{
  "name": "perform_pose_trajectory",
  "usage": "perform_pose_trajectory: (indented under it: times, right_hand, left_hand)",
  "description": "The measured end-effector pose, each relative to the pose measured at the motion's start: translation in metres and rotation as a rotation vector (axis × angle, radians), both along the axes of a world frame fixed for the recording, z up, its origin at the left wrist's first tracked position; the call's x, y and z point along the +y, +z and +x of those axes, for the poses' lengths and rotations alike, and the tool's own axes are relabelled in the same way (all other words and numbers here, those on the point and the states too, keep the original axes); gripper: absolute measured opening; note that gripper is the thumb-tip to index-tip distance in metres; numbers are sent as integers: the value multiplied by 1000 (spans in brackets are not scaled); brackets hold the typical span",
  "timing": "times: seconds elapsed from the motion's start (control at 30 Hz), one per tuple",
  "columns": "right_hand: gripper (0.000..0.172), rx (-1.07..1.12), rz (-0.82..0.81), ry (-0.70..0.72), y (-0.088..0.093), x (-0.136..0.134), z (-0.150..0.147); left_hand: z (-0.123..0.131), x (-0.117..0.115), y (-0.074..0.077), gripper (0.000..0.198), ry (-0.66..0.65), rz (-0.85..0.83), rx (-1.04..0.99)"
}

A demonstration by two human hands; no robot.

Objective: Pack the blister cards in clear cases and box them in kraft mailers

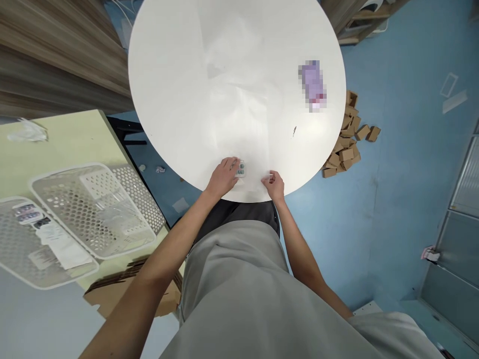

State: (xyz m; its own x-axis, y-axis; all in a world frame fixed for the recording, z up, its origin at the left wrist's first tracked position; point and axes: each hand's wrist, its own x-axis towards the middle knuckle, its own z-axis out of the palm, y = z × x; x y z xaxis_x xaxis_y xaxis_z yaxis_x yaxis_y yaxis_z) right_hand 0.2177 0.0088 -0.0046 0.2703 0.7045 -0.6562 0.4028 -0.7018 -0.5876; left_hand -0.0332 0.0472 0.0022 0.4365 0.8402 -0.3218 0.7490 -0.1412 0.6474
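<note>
Near the table's close edge, my left hand (223, 177) bends its fingers over a small clear pack (241, 169) with small dark and teal pieces inside. Thumb and fingers are at the pack's left side, hiding part of it. A short way to the right, my right hand (275, 186) has its thumb and fingertips brought together in a pinch. Something thin and clear may be between them, too small to make out. Under both hands is the round white table (168, 89), with a pale, shiny sheet-like area along its middle.
A blurred purple item (313, 85) lies at the table's right. Small brown boxes (346, 144) are heaped on the blue floor. On the yellow-green table (75, 134) to the left stand two white perforated baskets (101, 172) holding clear packs and papers, with flattened cardboard (116, 294) beside them.
</note>
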Motion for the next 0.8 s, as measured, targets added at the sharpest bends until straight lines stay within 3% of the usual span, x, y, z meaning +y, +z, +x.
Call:
perform_pose_trajectory:
  times: [0.13, 0.33, 0.53, 0.63, 0.7, 0.8]
  right_hand:
    - [25, -15, 8, 58, 4, -5, 0]
    - [37, -106, 103, 163, 15, -6, -3]
    - [40, -225, 370, 397, 38, -8, -25]
    - [33, -247, 491, 532, 49, -5, -45]
    - [30, -234, 537, 630, 52, -2, -59]
    - [29, -211, 542, 765, 49, 3, -81]
  left_hand:
    - [-1, -4, -9, 72, -6, 19, 11]
    - [-1, -4, -11, 69, -4, 38, 23]
    - [4, -11, -6, 67, 51, 51, 10]
    - [4, -19, 3, 51, 222, 48, -68]
    - [4, -24, 9, 45, 411, -34, -170]
    - [3, -26, 12, 54, 720, -251, -345]
